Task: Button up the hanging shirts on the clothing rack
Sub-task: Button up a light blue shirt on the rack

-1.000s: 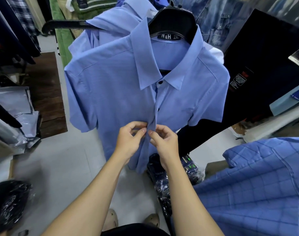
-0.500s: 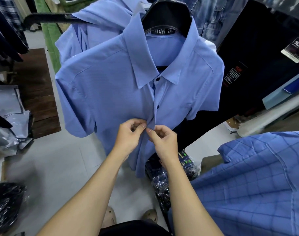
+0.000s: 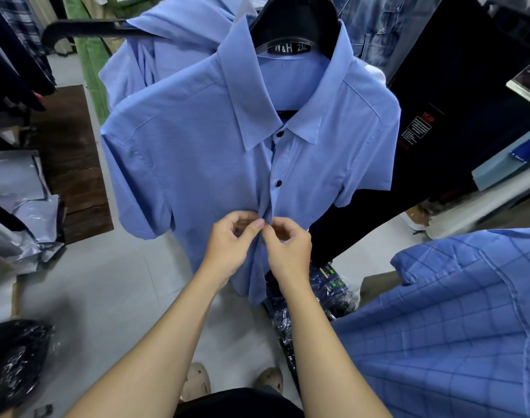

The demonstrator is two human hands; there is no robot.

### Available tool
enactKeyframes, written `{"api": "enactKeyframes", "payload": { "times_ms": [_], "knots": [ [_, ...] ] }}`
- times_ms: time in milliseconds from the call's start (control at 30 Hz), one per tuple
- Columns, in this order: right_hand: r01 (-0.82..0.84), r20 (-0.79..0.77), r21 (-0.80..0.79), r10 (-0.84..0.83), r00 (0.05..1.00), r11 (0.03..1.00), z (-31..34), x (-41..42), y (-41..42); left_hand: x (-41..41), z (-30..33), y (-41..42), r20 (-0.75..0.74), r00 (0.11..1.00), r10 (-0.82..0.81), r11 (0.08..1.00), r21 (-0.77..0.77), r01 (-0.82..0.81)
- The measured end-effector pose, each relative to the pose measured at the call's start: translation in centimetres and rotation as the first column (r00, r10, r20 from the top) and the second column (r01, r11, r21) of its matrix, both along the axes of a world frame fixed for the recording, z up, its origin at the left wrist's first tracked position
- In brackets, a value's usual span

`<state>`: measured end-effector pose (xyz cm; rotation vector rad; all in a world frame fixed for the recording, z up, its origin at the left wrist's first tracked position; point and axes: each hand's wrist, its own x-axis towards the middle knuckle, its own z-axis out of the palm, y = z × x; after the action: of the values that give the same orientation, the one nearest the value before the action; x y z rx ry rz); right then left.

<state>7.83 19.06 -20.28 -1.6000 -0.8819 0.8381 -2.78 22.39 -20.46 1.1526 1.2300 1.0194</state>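
A light blue short-sleeved shirt (image 3: 197, 152) hangs in front of me on a black hanger (image 3: 296, 28) marked 2XL. Two dark buttons (image 3: 278, 184) on its placket are fastened below the collar. My left hand (image 3: 230, 247) pinches the left edge of the placket at mid-chest height. My right hand (image 3: 287, 251) pinches the right edge at the same spot, thumbs and fingertips meeting. The button between my fingers is hidden. The fabric bunches slightly just above my fingers.
A second blue shirt (image 3: 173, 34) hangs behind on a black rack arm (image 3: 85, 27). A blue checked shirt (image 3: 453, 321) fills the lower right. Dark garments (image 3: 468, 101) hang at right. Plastic-wrapped clothes (image 3: 312, 300) lie on the floor below; grey bags (image 3: 19, 200) sit at left.
Both hands stay at the same placket spot, fingers pressed closer together. The view has shifted slightly, so the shirt sits a little further left and lower.
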Motion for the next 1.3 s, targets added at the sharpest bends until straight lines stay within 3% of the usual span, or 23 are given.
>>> {"api": "enactKeyframes", "payload": {
  "times_ms": [333,500,633,733,833,967,1167,1233,1300],
  "knots": [
    [-0.008,-0.035,-0.007,0.008,0.999,1.000,0.2,-0.5,0.2,-0.6,0.2,0.5,-0.054,0.998,0.039,0.995,0.089,-0.034],
    [-0.080,-0.261,-0.009,0.075,0.962,0.997,0.3,0.3,0.5,-0.9,0.4,0.8,-0.123,0.992,0.030,0.992,0.122,-0.015],
    [-0.090,-0.276,0.038,0.096,0.956,0.995,0.5,0.2,0.4,-0.8,0.5,0.8,-0.247,0.967,0.066,0.982,0.186,-0.019],
    [-0.068,-0.213,0.047,0.077,0.974,0.997,0.4,0.1,0.7,-0.7,1.2,0.6,-0.356,0.930,0.087,0.974,0.226,-0.005],
    [-0.056,-0.046,0.049,0.058,0.997,0.997,0.2,0.2,0.9,-0.2,2.2,0.1,-0.441,0.894,0.077,0.965,0.259,0.044],
    [-0.056,0.147,0.068,0.045,0.988,0.996,0.3,0.0,0.9,0.5,3.1,-0.2,-0.437,0.891,0.121,0.974,0.227,-0.021],
    [-0.100,0.190,0.095,0.081,0.978,0.990,0.0,0.6,0.8,0.0,3.2,0.3,-0.451,0.887,0.097,0.975,0.220,0.005],
    [-0.101,0.181,0.104,0.081,0.980,0.989,-0.2,0.8,0.7,-0.1,3.0,0.6,-0.456,0.886,0.080,0.984,0.179,0.004],
    [-0.083,0.157,0.112,0.065,0.985,0.990,-0.2,0.8,0.7,0.0,3.0,0.9,-0.369,0.927,0.066,0.996,0.087,-0.036]
  ]
}}
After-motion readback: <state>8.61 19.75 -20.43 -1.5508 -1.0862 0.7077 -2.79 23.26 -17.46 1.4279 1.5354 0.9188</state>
